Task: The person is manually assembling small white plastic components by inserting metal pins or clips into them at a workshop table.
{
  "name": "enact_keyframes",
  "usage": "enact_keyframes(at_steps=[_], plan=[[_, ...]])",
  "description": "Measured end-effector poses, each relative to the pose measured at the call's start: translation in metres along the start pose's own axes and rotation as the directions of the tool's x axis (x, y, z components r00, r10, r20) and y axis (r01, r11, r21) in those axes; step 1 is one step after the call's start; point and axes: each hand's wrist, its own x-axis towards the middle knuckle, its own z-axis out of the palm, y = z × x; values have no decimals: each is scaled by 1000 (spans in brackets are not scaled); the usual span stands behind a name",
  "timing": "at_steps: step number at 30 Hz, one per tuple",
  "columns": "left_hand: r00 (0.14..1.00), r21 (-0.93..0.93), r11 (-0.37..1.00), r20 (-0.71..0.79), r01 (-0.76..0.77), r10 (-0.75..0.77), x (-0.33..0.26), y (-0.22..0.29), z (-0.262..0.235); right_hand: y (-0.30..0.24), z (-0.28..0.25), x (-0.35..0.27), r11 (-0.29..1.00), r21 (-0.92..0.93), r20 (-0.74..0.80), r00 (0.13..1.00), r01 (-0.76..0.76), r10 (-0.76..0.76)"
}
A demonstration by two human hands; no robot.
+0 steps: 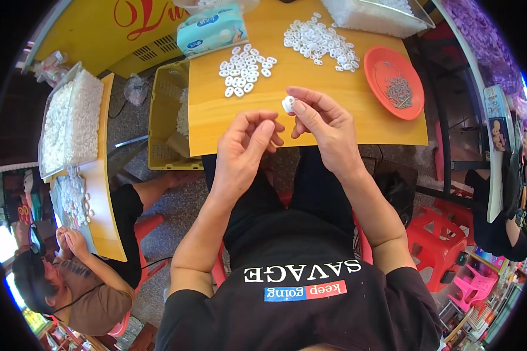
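My right hand (331, 126) pinches a small white plastic piece (288, 105) with a hole in it between thumb and fingertips, above the near part of the yellow table (216, 126). Close by on its left, my left hand (246, 143) has its fingers curled and the thumb laid against them; anything inside is too small or hidden to make out. Beyond my hands lies a loose group of white oval pieces with two holes each (240, 73). A denser heap of small white pieces (316, 41) spreads farther back. Right of my right hand, a red plate (373, 64) holds many thin grey metal pins (399, 92).
A blue-green tissue pack (212, 32) stands at the back left. At the back right is a clear tub of white pieces (375, 14). A yellow crate (158, 134) sits left of the table. Another person (88, 281) works at a side table (107, 210); red stools (436, 240) stand right.
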Motion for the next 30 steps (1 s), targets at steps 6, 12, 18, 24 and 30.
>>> enact_keyframes(at_steps=[6, 12, 18, 24, 30], plan=[[1000, -79, 997, -19, 0, -2, 10, -4, 4, -2, 5, -7, 961, -233, 19, 989, 147, -147], [999, -4, 1000, -28, 23, -23, 12, -5, 4, 1, 3, -8, 864, -412, 83, 956, 289, -280], [999, -18, 1000, -44, 20, -21, 12, -6, 7, 4, 7, -8, 868, -379, 49, 943, 321, -328], [999, -95, 995, -48, 1, -5, 8, -8, 9, 8, 5, -10, 983, -139, 14, 993, 119, -118], [998, -188, 981, 1, -55, 56, 3, -18, 0, 10, 6, -10, 999, -40, 88, 996, 22, -19]])
